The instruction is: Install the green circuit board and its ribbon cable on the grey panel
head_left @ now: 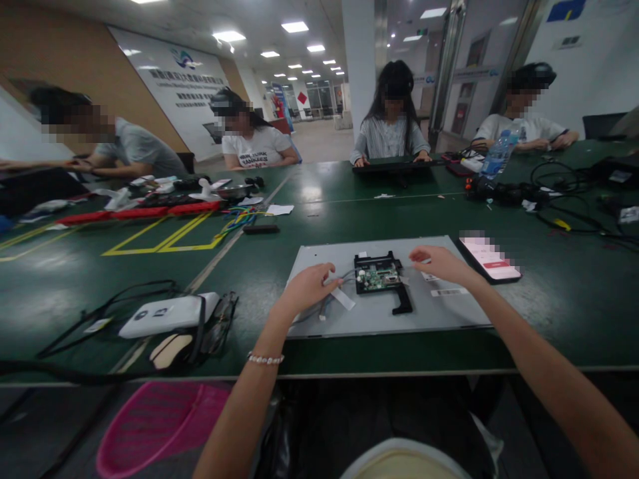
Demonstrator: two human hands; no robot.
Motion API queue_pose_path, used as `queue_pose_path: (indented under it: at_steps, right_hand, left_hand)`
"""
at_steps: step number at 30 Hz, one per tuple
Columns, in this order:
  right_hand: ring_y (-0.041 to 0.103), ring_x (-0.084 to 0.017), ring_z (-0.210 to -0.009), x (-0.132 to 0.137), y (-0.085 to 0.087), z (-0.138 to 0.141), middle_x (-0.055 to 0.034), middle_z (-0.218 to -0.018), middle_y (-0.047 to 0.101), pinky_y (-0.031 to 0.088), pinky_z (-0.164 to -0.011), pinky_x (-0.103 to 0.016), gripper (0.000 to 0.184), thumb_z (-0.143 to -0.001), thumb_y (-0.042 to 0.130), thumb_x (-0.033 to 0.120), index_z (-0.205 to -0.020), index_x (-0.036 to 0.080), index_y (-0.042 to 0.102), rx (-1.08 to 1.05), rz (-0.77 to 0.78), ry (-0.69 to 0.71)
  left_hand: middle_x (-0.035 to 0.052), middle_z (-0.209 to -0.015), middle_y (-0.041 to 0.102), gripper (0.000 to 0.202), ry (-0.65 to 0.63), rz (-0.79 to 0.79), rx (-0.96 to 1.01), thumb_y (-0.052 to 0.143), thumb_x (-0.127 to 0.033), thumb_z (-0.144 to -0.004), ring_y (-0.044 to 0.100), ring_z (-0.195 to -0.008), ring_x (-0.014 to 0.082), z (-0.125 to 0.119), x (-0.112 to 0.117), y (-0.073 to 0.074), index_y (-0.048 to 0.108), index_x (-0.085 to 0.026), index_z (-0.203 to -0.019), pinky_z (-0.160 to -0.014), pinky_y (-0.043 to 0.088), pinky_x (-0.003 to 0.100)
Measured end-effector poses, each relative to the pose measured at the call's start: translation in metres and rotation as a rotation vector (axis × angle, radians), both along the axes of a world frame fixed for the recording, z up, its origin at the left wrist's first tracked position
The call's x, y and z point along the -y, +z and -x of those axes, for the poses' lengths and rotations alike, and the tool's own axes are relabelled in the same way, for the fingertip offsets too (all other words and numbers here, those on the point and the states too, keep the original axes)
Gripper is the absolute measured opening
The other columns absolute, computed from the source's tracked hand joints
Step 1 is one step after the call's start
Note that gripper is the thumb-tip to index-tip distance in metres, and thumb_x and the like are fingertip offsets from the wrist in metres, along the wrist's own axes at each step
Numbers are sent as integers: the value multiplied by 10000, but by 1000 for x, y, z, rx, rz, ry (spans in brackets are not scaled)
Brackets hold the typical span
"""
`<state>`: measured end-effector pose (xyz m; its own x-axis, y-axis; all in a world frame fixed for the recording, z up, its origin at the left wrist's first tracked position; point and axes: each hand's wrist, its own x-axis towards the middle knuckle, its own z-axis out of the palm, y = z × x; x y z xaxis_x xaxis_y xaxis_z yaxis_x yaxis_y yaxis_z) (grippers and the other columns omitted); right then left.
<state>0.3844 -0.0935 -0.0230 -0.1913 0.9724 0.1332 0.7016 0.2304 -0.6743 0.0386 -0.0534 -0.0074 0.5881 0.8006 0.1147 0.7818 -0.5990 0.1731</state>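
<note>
A flat grey display panel (344,320) lies face down on the table in front of me. On its middle sits a black bracket (402,299) with a green circuit board (378,278). Grey cables (346,274) run left from the board, and a strip of white tape (343,299) is on the panel. My left hand (310,287) is over the panel's left part beside the cables, thumb and fingers apart, with nothing seen in it. My right hand (437,263) hovers right of the bracket, fingers loosely bent and apart, holding nothing visible.
A phone (492,259) lies right of the panel. To the left are a white power bank (162,315), a mouse (171,350), glasses (222,323) and cords. A bottle (495,156) stands at the far right. Several people sit around the table; a pink basket (150,426) is below its edge.
</note>
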Motion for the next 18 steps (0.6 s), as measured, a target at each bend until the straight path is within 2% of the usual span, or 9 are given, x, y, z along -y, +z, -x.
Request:
queue_pose_path:
  at_steps: [3, 8, 13, 18]
  right_hand:
    - [652, -183, -907, 0, -5, 6, -81, -998, 692, 516, -851, -356, 172, -805, 611, 185, -975, 172, 636, -80, 82, 80]
    - [652, -166, -841, 0, -12, 16, -63, -919, 688, 526, -801, -334, 203, -742, 655, 170, -940, 162, 615, -121, 151, 161]
    - [657, -167, -793, 0, -16, 18, -37, -848, 692, 520, -743, -315, 289, -701, 644, 124, -984, 165, 601, -113, 185, 175]
    - [657, -167, -760, 0, -9, 10, -31, -818, 702, 501, -705, -295, 221, -757, 616, 199, -977, 180, 613, -72, 162, 106]
  left_hand:
    - [24, -760, 609, 221, -20, 9, -35, 459, -350, -897, 586, -730, 188, 0, -1, 0, 571, -206, -1022, -668, 402, 281]
    - [58, -924, 637, 208, -44, -73, 8, 388, -204, -899, 594, -849, 194, 1, -2, 1, 579, -193, -982, -761, 425, 295]
    - [81, -964, 631, 241, 75, -188, -18, 376, -181, -913, 583, -935, 208, 2, -3, 5, 597, -177, -1009, -839, 425, 312]
    - [107, -1007, 626, 291, 126, -219, -73, 358, -137, -913, 587, -945, 221, 5, -4, 6, 611, -157, -1055, -825, 432, 320]
